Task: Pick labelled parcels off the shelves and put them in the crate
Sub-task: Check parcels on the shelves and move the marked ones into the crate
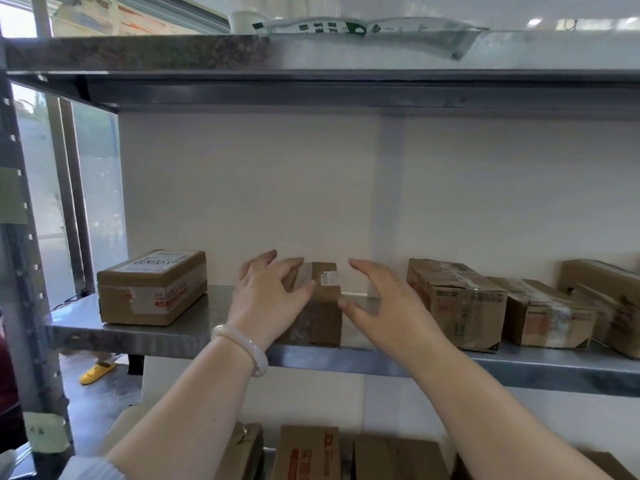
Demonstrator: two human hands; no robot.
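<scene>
**Both hands at the small parcel on the middle shelf**

My left hand [266, 296] lies on the small brown parcel [322, 299]. Its fingers are spread and only lightly bent over the parcel's left side and top, and the thumb rests on the taped top. It is laid on the parcel rather than closed round it. A pale bangle [242, 348] sits on that wrist.

My right hand [384, 306] is wide open just beside the parcel's right face, with the fingers stretched toward the back wall. The thumb tip is at the parcel's front right corner; whether it touches I cannot tell.

The parcel stands about midway along the steel shelf [173, 334], its front face close to the front edge, with a small white label on its top.

Toward the left end of the shelf a flatter box with a big white label [152, 287] sits well apart from my left hand. On the other side a taller taped carton [457, 303] stands near my right hand and narrows the room there. Beyond it a lower carton [550, 313] and another box [609, 299] run on toward the right end.

Overhead, the upper shelf [311, 88] carries a green-printed plastic bag [363, 29] that overhangs its front edge. Below my forearms more cartons [308, 452] stand on the lower level. A yellow slipper [98, 370] shows on the floor beyond the shelf's left end.
</scene>
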